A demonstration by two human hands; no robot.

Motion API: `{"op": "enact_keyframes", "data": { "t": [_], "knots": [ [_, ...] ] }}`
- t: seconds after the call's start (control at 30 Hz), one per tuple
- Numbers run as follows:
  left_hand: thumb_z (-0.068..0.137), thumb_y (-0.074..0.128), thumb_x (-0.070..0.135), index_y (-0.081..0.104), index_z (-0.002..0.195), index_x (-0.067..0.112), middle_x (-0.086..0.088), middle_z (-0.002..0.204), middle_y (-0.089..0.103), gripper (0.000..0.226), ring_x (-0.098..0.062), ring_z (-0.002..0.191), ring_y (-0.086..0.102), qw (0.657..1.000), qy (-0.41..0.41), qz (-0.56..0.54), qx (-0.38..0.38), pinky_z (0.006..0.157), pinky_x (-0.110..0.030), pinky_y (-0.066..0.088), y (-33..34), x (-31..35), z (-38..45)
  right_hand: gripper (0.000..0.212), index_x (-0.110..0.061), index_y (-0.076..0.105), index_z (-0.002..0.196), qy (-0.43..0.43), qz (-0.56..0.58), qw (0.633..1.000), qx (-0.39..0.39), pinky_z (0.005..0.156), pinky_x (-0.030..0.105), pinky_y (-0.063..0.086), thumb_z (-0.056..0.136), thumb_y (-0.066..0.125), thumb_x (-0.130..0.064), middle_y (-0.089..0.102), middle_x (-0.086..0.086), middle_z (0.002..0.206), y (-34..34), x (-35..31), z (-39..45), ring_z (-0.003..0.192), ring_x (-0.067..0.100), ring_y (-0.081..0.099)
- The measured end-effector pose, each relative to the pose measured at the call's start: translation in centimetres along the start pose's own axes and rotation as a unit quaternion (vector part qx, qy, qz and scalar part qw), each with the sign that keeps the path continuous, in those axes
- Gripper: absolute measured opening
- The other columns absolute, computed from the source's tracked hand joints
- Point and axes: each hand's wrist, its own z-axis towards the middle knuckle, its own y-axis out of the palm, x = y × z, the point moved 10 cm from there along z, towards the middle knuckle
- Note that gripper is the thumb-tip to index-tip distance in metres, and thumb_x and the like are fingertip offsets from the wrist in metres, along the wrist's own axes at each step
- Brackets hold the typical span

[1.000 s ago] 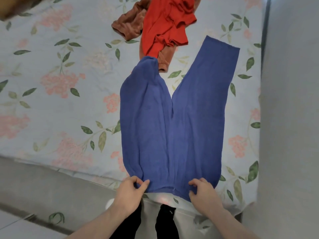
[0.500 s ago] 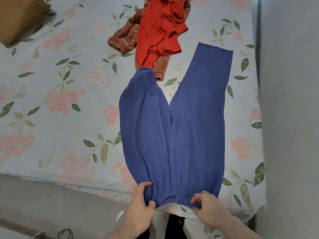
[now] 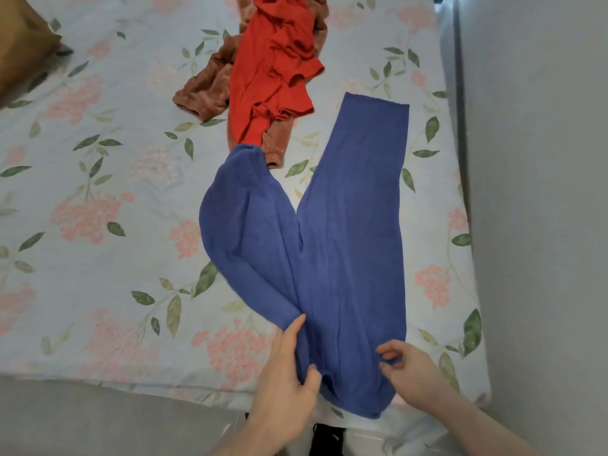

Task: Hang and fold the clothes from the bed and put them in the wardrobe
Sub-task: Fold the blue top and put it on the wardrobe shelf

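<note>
Far left I see a brown pillow point(image 3: 19, 41) at the corner of the floral bed point(image 3: 98, 258); no wardrobe is in my view, so I judge nothing stored yet. Moving right, a rust-brown garment point(image 3: 204, 97) and a red garment point(image 3: 273, 74) lie crumpled together, unfolded. Below them the blue trousers point(image 3: 329, 251) lie spread, legs pointing away, waistband at the near edge. My left hand point(image 3: 286, 383) grips the left waist edge, thumb clamped over a pulled-in fold. My right hand point(image 3: 414, 373) rests on the right waist, fingers loosely curled and apart, not clearly pinching. I'd say folding is just beginning; everything remains.
</note>
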Motion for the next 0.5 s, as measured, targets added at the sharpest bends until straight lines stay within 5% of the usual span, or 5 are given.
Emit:
{"op": "enact_keyframes", "data": {
  "t": [0.1,0.2,0.27,0.4,0.5],
  "knots": [
    [0.089,0.053,0.027,0.020,0.147,0.054,0.034,0.154,0.022,0.072,0.015,0.125,0.042,0.996,0.046,0.035,-0.064,0.096,-0.003,0.034,3.5,3.9,0.7,0.021,-0.032,0.065,0.095,0.028,0.032,0.998,0.036,0.086,0.028,0.054,0.090,0.066,-0.012,0.069,-0.006,0.100,-2.7,1.5,0.8,0.084,0.009,0.066],
    [0.092,0.050,0.026,0.023,0.147,0.047,0.030,0.140,0.032,0.065,-0.009,0.095,0.060,0.985,0.067,0.104,-0.118,0.084,-0.030,0.049,7.1,6.2,1.6,0.018,-0.028,0.066,0.101,0.039,0.038,0.997,0.049,0.059,0.016,0.049,0.095,0.058,-0.014,0.070,-0.005,0.099,-4.7,2.7,1.6,0.068,0.011,0.066],
    [0.092,0.048,0.022,0.028,0.144,0.040,0.021,0.134,0.037,0.059,-0.018,0.084,0.059,0.975,0.075,0.144,-0.150,0.076,-0.036,0.048,9.7,6.6,2.2,0.021,-0.026,0.068,0.103,0.048,0.044,0.996,0.055,0.063,0.024,0.054,0.097,0.053,-0.012,0.072,-0.003,0.093,-5.5,3.5,2.1,0.072,0.018,0.069],
    [0.090,0.050,0.019,0.036,0.141,0.029,0.006,0.136,0.039,0.054,-0.034,0.091,0.059,0.940,0.080,0.224,-0.245,0.069,-0.040,0.045,14.7,4.6,2.7,0.028,-0.023,0.069,0.102,0.064,0.062,0.995,0.052,0.069,0.022,0.051,0.097,0.048,-0.006,0.072,0.000,0.097,-5.7,4.5,3.0,0.089,0.022,0.070],
    [0.088,0.059,0.036,0.038,0.145,0.038,0.012,0.155,0.031,0.060,-0.034,0.117,0.059,0.911,0.099,0.235,-0.324,0.089,-0.043,0.053,16.7,2.7,2.5,0.029,-0.025,0.068,0.103,0.068,0.061,0.995,0.044,0.075,0.023,0.049,0.096,0.048,-0.006,0.071,0.001,0.103,-5.5,4.5,3.5,0.093,0.017,0.067]
  ]
}}
